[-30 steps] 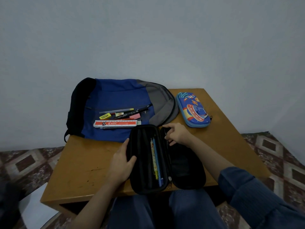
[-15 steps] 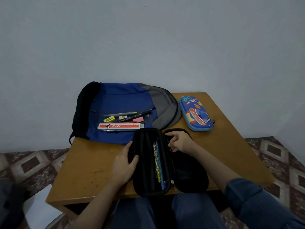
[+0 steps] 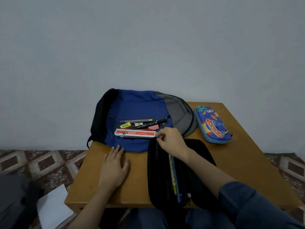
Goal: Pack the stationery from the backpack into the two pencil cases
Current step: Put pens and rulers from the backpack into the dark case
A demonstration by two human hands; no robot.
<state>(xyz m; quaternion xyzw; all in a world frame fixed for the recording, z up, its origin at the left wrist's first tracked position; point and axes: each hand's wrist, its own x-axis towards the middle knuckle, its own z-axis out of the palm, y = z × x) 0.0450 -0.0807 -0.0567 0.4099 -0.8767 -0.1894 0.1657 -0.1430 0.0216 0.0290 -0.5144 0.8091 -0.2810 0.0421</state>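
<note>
Left hand (image 3: pixel 113 169) lies flat and released on the desk (image 3: pixel 239 162), fingers straight, tips just touching the near hem of the blue backpack (image 3: pixel 140 103). Right hand (image 3: pixel 171 142) is up at the far rim of the open black pencil case (image 3: pixel 158 179), fingers curled in tight right at the end of the ruler (image 3: pixel 135 133). From where I stand I cannot tell whether it is pinching the ruler, the case or nothing.

Edges now: the black case hangs over the near edge of the desk, and the backpack spills past the far left corner. There is bare wood to the right of the black case, and more around the left hand.

The stationery is lying on top of the backpack: the ruler nearest, with a yellow block (image 3: pixel 125 125), a pink eraser (image 3: pixel 155 127), a black pen (image 3: pixel 158 122) and a clear pen (image 3: pixel 137 120) bunched close behind it. Two pencils (image 3: pixel 173 176) already lie inside the black case. The second pencil case (image 3: pixel 212 124), blue with a cartoon print, sits zipped at the far right, apart from the hands.

The ruler reads "g'soft". The yellow block's print is too small to read.

A white sheet (image 3: pixel 52 207) lies on the patterned floor (image 3: pixel 41 162) to the left.
</note>
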